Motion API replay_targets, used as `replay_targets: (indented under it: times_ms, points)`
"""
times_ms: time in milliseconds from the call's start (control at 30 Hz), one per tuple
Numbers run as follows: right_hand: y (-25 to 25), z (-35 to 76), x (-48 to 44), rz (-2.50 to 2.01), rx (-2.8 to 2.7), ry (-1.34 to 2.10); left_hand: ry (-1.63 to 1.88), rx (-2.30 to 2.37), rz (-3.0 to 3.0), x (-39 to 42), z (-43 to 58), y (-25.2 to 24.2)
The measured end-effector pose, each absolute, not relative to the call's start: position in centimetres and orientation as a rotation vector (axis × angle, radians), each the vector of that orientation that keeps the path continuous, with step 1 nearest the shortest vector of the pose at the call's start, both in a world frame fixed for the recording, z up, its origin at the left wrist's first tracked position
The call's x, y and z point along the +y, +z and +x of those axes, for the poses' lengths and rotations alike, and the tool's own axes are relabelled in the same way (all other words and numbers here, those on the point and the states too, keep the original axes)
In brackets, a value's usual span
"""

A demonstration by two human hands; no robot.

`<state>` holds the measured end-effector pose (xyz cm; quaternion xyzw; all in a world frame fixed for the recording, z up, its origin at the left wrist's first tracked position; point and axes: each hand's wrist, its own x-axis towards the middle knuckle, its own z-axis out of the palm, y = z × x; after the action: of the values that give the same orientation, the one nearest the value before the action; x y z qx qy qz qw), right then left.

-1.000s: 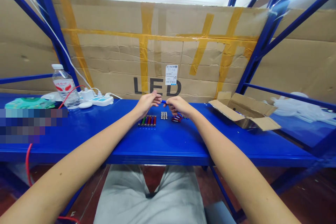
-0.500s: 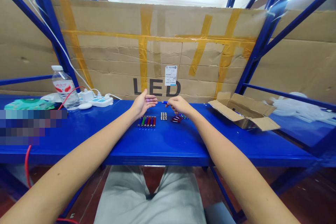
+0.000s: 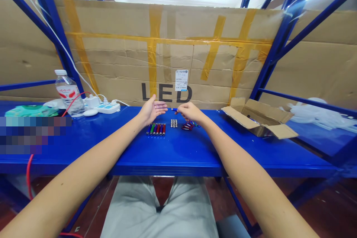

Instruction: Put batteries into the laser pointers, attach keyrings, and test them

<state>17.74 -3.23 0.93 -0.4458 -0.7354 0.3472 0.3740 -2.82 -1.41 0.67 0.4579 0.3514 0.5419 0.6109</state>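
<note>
My left hand [image 3: 152,110] is held palm up above the blue shelf [image 3: 178,148], fingers spread and apart, and I see nothing in the palm. My right hand [image 3: 189,111] is pinched on a small blue tube [image 3: 174,109] whose tip points at the left palm. Below the left hand lies a row of several small coloured tubes [image 3: 156,129]. A tight cluster of small silver button cells [image 3: 174,123] sits beside them. Under the right hand lies a heap of red and blue loops [image 3: 189,125].
An open cardboard box [image 3: 260,119] stands at the right. A water bottle [image 3: 67,93], a white power strip [image 3: 104,107] with a red cable and a green packet [image 3: 32,111] are at the left. A taped cardboard sheet marked LED [image 3: 167,52] backs the shelf.
My left hand let go of the blue tube's end, drew back to the left and turned palm up with fingers spread. My right hand kept its pinch on the tube.
</note>
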Motion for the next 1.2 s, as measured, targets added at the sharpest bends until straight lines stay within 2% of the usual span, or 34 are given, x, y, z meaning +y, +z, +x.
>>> replay_targets:
  times_ms: [567,1200]
  points:
    - [1.03,17.70,-3.42,-1.168,-1.907,0.899,1.272,0.804,1.052,-1.25,-2.88,0.50]
    - [1.06,17.47,-3.64,-1.247,-2.021,0.685,1.247,0.813,1.084,-1.31,-2.84,0.43]
